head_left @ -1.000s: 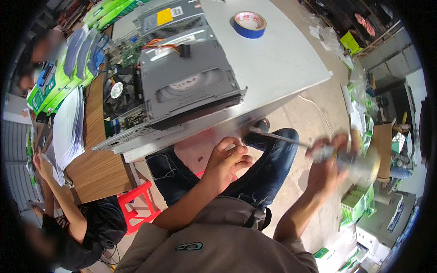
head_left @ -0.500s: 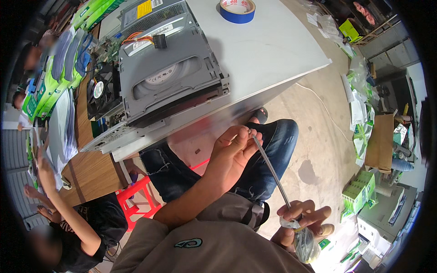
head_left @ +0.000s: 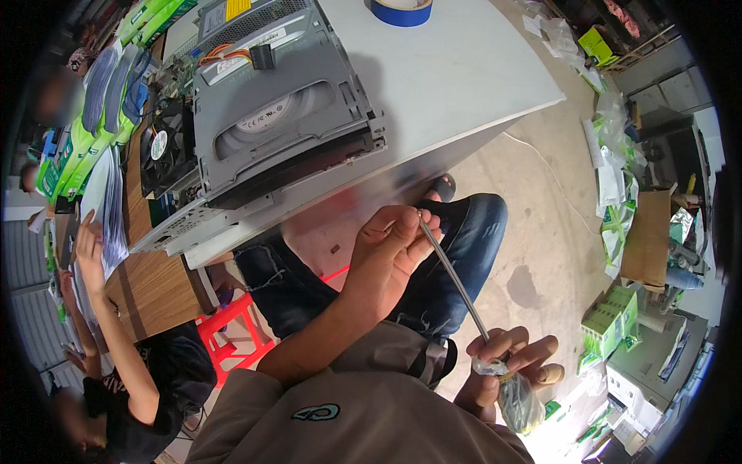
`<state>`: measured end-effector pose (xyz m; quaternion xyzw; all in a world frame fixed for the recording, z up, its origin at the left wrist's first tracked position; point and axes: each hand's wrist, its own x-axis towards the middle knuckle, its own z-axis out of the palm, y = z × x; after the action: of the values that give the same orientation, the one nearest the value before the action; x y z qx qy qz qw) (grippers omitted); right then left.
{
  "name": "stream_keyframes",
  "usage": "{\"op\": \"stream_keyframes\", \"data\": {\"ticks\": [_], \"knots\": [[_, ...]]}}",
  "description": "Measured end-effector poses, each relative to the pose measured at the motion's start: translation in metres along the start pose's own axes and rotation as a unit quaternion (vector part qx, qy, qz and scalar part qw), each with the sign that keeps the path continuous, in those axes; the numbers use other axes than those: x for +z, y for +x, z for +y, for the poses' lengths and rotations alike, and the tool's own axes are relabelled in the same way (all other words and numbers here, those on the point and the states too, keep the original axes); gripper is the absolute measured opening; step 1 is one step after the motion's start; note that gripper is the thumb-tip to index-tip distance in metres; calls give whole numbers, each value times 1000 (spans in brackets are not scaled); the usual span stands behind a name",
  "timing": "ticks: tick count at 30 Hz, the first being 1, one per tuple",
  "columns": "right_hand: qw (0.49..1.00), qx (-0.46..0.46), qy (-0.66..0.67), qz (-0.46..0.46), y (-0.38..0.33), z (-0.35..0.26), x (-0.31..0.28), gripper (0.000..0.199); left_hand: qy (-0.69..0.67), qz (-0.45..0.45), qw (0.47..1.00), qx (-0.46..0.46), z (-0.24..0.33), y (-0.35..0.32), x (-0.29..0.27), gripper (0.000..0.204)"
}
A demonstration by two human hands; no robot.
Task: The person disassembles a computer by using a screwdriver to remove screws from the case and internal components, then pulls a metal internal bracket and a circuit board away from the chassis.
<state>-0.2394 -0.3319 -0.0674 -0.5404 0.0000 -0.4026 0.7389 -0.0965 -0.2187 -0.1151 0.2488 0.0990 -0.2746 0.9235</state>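
Note:
My left hand (head_left: 392, 259) is raised over my knees, its thumb and fingers pinched around a small shiny metal piece, mostly hidden, at the tip of a screwdriver. The long steel shaft of the screwdriver (head_left: 456, 284) slants down to my right hand (head_left: 495, 373), whose fingers are curled on its lower end. A small clear plastic bag (head_left: 520, 408) hangs in that same hand; its contents are hard to make out. Ahead on the left, an opened computer case (head_left: 174, 237) holds a grey drive bracket (head_left: 282, 93), a black fan (head_left: 166, 155) and a loose cable plug (head_left: 263, 56).
The case rests on a white table (head_left: 464, 69) with a roll of blue tape (head_left: 401, 13). A person (head_left: 127, 363) works at the left beside stacked papers (head_left: 112, 216) and a red stool (head_left: 236, 332). Cardboard (head_left: 646, 237) and green boxes (head_left: 610, 319) lie along the right.
My left hand has risen slightly and covers more of the metal piece. The right hand has shifted a little up and left. The co-worker's arms have moved. The view has tilted slightly.

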Motion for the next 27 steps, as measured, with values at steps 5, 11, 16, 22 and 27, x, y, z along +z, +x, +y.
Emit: {"op": "stream_keyframes", "data": {"ticks": [5,11,16,22,27], "knots": [[999,16,38,-2,-3,1,-8,51,37,6,998,42,-5,-1,0,10],[993,0,116,7,-11,12,-17,57,24,6,996,90,-11,3,0,9],[994,-62,79,-46,-14,25,-25,55,88,-5,985,150,-8,4,-2,9],[981,-159,72,-86,-22,47,-21,43,56,6,991,122,-4,0,1,7],[971,-170,22,-166,-20,52,-32,34,5,34,996,81,4,-6,5,8]]}}
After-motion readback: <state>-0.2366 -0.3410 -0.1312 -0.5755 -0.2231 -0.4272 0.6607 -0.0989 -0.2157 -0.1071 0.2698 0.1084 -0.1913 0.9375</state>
